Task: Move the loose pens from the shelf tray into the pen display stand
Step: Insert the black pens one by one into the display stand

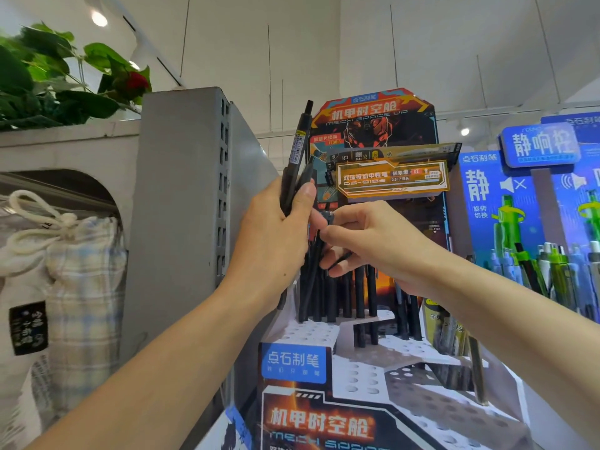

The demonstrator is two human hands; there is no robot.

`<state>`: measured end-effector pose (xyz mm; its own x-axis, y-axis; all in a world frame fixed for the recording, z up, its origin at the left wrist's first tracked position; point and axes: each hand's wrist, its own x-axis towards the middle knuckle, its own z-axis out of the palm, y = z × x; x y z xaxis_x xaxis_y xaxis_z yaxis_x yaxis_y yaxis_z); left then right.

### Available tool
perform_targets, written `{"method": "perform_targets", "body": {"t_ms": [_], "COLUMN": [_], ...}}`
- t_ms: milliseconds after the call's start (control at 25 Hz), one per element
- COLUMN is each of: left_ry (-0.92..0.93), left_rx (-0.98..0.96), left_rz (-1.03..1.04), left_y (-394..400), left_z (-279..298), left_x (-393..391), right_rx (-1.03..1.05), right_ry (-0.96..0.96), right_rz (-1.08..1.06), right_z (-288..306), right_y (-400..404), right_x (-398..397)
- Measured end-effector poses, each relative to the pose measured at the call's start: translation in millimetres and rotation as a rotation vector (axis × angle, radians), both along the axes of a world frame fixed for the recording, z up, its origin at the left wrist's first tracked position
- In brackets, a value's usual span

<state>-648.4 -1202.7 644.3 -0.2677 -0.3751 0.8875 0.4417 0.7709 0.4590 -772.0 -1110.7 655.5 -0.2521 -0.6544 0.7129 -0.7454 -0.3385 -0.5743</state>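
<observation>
Pen display stand (328, 339) on shelf

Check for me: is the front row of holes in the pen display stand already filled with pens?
No, the front holes of the pen display stand are bare; black pens stand only in the back rows.

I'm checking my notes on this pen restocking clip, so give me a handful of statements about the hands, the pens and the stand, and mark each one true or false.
1. The left hand grips a bunch of black pens pointing upward. True.
2. The right hand lies flat on the shelf, touching nothing. False: its fingers pinch a dark pen above the stand.
3. Every hole in the pen display stand is filled. False: many front holes are empty; black pens stand only in the back rows.
4. A blue display with green pens stands to the right of the stand. True.
5. A leafy plant sits at upper left. True.
</observation>
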Motion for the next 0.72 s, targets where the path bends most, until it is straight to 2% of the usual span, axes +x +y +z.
{"method": "perform_targets", "body": {"t_ms": [320,640,720], "left_ry": [-0.011,0.033,0.035], "left_rx": [0.043,0.157,0.150], "left_rz": [-0.012,-0.102,-0.071], "left_y": [-1,0,0], "left_z": [1,4,4], "left_x": [-3,1,2], "right_rx": [0.110,0.128,0.125], "right_ry": [0.041,0.186,0.206], "right_rz": [0.008,-0.108,-0.117], "right_z": [1,-4,-4], "right_y": [-2,-17,-20], "right_x": [2,9,11]}}
